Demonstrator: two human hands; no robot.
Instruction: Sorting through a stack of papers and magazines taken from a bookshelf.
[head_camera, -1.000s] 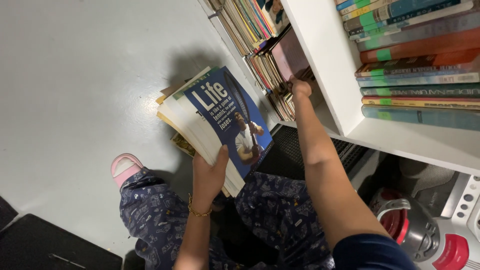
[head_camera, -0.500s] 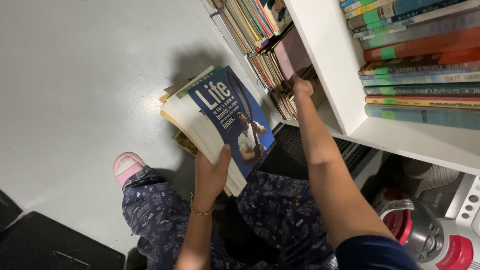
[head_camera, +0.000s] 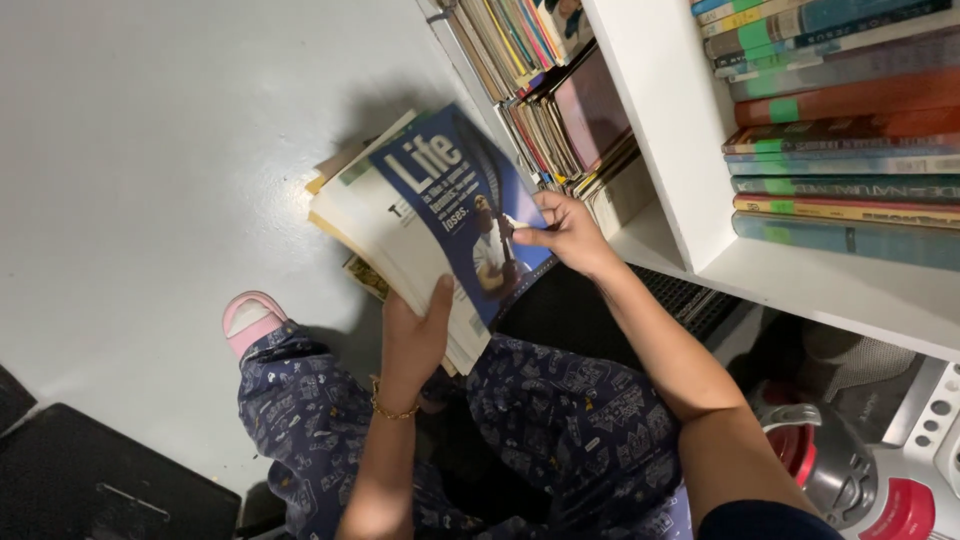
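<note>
I see the left hand (head_camera: 415, 335) gripping the magazine stack (head_camera: 390, 235) from below. The right hand (head_camera: 565, 230) pinches the blue top magazine (head_camera: 450, 195) at its edge, beside the bookshelf (head_camera: 660, 130).

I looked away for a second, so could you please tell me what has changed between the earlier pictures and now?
The right hand has come away from the lower-shelf books and now pinches the edge of the blue-covered magazine on top of the stack. The left hand still supports that stack from below, in the same grip. The white bookshelf and the pink slipper are unchanged.
</note>
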